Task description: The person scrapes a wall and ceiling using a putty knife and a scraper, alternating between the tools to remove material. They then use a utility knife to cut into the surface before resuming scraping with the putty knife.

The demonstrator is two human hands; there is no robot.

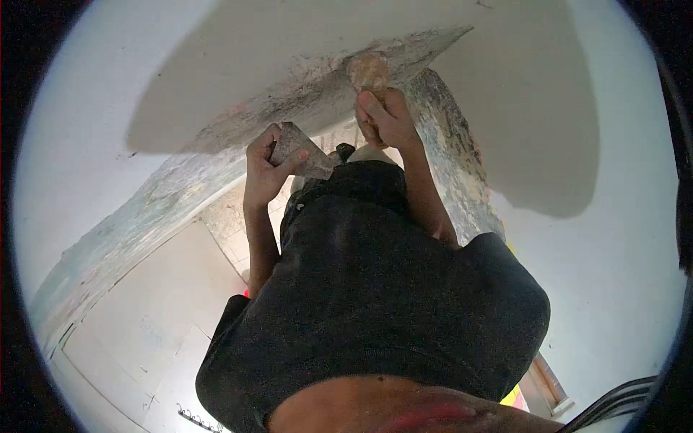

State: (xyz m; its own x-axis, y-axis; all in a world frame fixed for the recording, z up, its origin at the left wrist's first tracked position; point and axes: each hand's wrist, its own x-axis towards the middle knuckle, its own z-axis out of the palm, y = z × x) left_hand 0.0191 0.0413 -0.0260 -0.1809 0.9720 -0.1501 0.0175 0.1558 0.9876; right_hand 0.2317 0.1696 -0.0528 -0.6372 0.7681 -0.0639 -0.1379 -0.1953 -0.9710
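My right hand (pixel 390 119) is closed around a scraper (pixel 368 71) with a broad, brownish, dirty blade. Its blade overlaps the rough strip of wall (pixel 310 90) where the white surface is off and patchy grey material shows. Lower and to the left, my left hand (pixel 268 169) grips a grey, flat, wedge-shaped plate (pixel 299 150), with the thumb across its face and the fingers behind it. This plate is tilted in front of my waist, apart from the scraper.
White wall (pixel 238 43) surrounds the rough strip, with dark shadows on it. A second bare, flaking patch (pixel 455 144) runs down the wall to the right. Tiled floor (pixel 234 216) shows below. A white panel (pixel 159 289) stands at lower left, and dark cables (pixel 613 404) cross the lower right.
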